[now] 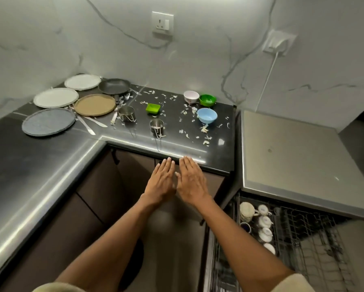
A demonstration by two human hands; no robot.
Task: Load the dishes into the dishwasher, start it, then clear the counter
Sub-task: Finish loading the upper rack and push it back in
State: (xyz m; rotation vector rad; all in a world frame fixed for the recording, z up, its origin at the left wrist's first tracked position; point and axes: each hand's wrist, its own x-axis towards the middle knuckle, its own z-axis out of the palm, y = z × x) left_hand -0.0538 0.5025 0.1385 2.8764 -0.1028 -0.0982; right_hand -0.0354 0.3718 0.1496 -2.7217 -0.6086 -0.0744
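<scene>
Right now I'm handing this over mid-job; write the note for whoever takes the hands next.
Left hand and right hand: flat, empty, side by side at the counter edge.
On the counter: four plates, frying pan, two steel cups, cutlery, four small bowls, food scraps.
Dishwasher rack is pulled out, with white cups along its left side.
Left: load everything, start the machine, clear the scraps.

You get no readable text, labels, brands or numbers here. The white bowl (191,96), just left of the green bowl (207,99), has small marks on its side, too blurred to read. The cups (265,221) in the dishwasher rack (307,234) show blue patches, also unreadable.
</scene>
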